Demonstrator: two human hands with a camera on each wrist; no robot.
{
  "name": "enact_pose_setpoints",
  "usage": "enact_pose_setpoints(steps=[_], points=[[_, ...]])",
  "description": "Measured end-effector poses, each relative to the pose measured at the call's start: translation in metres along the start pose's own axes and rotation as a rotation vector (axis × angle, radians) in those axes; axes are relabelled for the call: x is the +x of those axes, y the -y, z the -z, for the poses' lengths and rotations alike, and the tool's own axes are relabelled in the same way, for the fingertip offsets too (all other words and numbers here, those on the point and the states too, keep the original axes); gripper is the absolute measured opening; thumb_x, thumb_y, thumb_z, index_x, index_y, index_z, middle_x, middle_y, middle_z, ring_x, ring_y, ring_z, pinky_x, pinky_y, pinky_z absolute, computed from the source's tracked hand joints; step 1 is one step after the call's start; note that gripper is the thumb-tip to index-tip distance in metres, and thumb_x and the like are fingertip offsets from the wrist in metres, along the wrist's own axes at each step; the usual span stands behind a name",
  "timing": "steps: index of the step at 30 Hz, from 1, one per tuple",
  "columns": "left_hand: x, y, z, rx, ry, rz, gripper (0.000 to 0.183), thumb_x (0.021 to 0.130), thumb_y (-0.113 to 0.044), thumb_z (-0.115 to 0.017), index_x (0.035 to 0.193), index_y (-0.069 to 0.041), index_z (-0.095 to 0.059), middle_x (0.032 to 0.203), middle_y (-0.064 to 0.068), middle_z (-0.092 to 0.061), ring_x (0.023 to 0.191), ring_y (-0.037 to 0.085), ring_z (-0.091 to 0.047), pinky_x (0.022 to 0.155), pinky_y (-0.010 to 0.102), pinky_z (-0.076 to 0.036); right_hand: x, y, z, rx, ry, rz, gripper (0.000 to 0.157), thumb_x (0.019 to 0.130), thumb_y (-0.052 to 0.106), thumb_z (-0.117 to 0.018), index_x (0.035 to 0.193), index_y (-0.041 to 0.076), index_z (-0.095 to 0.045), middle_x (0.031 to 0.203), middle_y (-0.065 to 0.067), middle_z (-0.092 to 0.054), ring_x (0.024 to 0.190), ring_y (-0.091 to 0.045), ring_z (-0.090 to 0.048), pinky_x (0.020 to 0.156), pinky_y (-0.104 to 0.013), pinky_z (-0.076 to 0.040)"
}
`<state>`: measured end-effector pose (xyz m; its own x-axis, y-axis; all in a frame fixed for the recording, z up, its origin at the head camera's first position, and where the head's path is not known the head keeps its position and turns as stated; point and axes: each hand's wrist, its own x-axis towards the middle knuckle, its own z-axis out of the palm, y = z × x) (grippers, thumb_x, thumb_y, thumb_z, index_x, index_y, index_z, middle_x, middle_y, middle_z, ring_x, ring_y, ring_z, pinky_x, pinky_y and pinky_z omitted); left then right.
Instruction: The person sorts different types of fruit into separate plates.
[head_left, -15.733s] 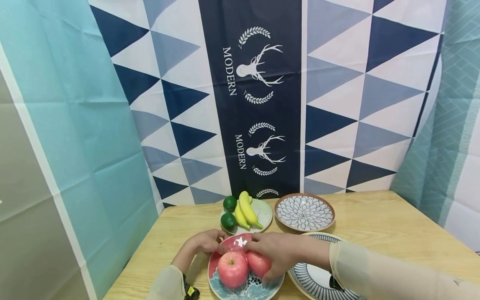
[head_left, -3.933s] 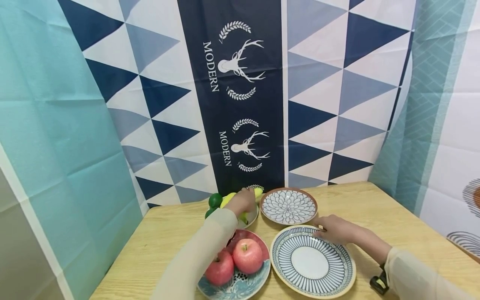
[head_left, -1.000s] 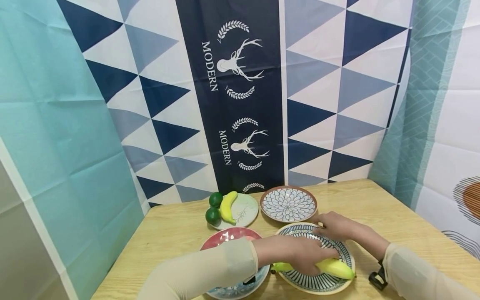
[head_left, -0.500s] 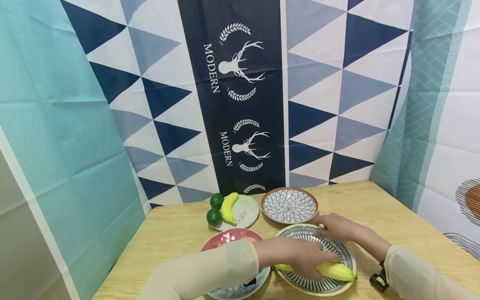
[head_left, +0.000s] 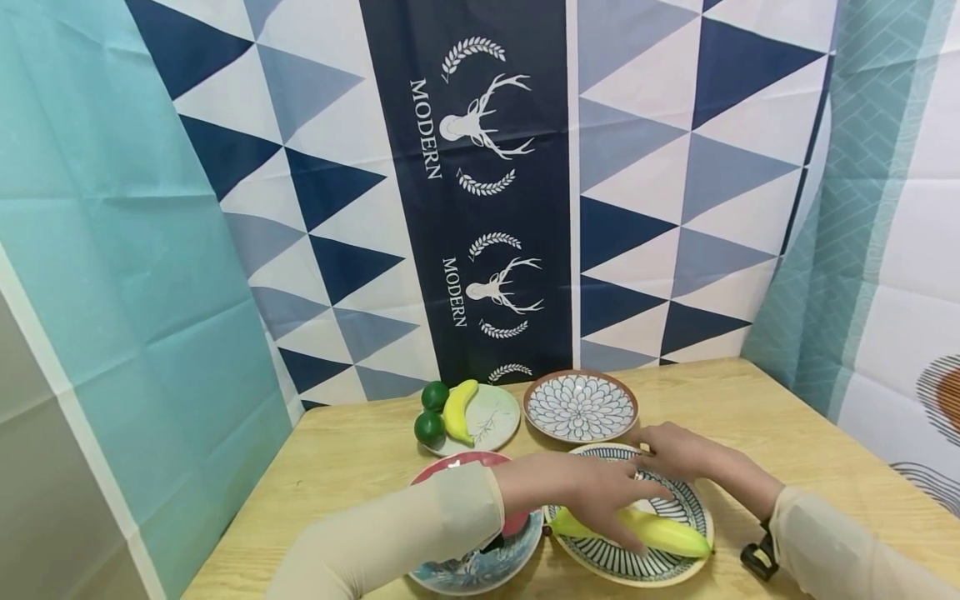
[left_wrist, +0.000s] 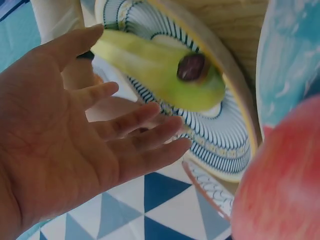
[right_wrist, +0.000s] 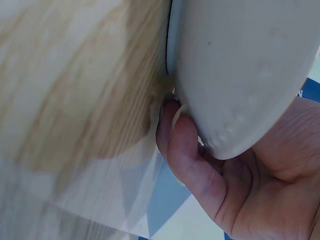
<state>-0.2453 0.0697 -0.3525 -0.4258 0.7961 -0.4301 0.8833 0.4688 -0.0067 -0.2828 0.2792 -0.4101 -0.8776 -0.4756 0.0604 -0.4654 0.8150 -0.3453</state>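
Observation:
A yellow-green banana [head_left: 667, 533] lies across the blue-and-white striped plate [head_left: 626, 567], its stem end toward the left. My left hand [head_left: 600, 492] is just above the banana; in the left wrist view this hand [left_wrist: 65, 135] has its fingers spread and extended, apart from the banana [left_wrist: 145, 65]. My right hand [head_left: 678, 454] is at the plate's far right rim. In the right wrist view, the right hand [right_wrist: 260, 180] grips the edge of the plate [right_wrist: 245, 75], with fingers curled at its pale underside.
A red-and-blue plate [head_left: 461, 577] with red apples [left_wrist: 285, 190] is partly hidden by my left sleeve. Behind it, a pale green plate [head_left: 495, 417] bears a second banana [head_left: 457, 412] and two dark green fruits [head_left: 430, 427]. A brown-rimmed petal-patterned plate [head_left: 579, 408] stands at the back.
One banana went from the pale green plate to the striped plate in my left hand. In the last half second that hand has let go and lifted slightly. The right hand stays at the rim.

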Motion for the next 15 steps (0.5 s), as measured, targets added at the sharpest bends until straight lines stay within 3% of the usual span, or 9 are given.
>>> enact_pose_setpoints(steps=[4, 6, 11, 15], points=[[-0.007, 0.007, 0.010, -0.026, -0.078, 0.018, 0.075, 0.102, -0.063, -0.058, 0.167, -0.041, -0.027, 0.174, -0.009, -0.019, 0.153, 0.002, -0.026, 0.120, 0.024, -0.029, -0.001, -0.002, 0.000, -0.011, -0.013, 0.033, 0.029, 0.100, 0.019, -0.073, 0.126, 0.006, -0.073, 0.111, -0.008, -0.076, 0.099, -0.027, -0.071, 0.084, -0.048, -0.057], [-0.010, 0.011, 0.013, 0.010, -0.146, 0.046, 0.074, 0.101, -0.067, -0.056, 0.166, -0.041, -0.031, 0.171, -0.007, -0.029, 0.151, 0.006, -0.036, 0.118, 0.028, -0.036, -0.001, -0.003, 0.000, -0.010, -0.019, 0.035, 0.032, 0.100, 0.021, -0.073, 0.127, 0.004, -0.072, 0.112, -0.011, -0.076, 0.099, -0.029, -0.072, 0.086, -0.050, -0.057], [-0.016, 0.028, 0.020, 0.089, -0.276, 0.108, 0.074, 0.099, -0.072, -0.054, 0.163, -0.039, -0.038, 0.154, -0.006, -0.052, 0.131, 0.010, -0.057, 0.107, 0.035, -0.049, 0.000, -0.005, -0.003, 0.001, -0.004, -0.002, 0.033, 0.099, 0.024, -0.075, 0.124, 0.003, -0.071, 0.105, -0.006, -0.074, 0.088, -0.017, -0.065, 0.078, -0.043, -0.055], [-0.021, 0.052, 0.027, 0.092, -0.331, 0.159, 0.073, 0.100, -0.069, -0.055, 0.162, -0.032, -0.044, 0.154, -0.002, -0.054, 0.136, 0.014, -0.054, 0.111, 0.038, -0.046, 0.002, -0.005, -0.004, 0.005, 0.007, -0.021, 0.025, 0.099, 0.024, -0.075, 0.119, 0.009, -0.073, 0.098, 0.001, -0.072, 0.087, -0.012, -0.063, 0.079, -0.041, -0.054]])
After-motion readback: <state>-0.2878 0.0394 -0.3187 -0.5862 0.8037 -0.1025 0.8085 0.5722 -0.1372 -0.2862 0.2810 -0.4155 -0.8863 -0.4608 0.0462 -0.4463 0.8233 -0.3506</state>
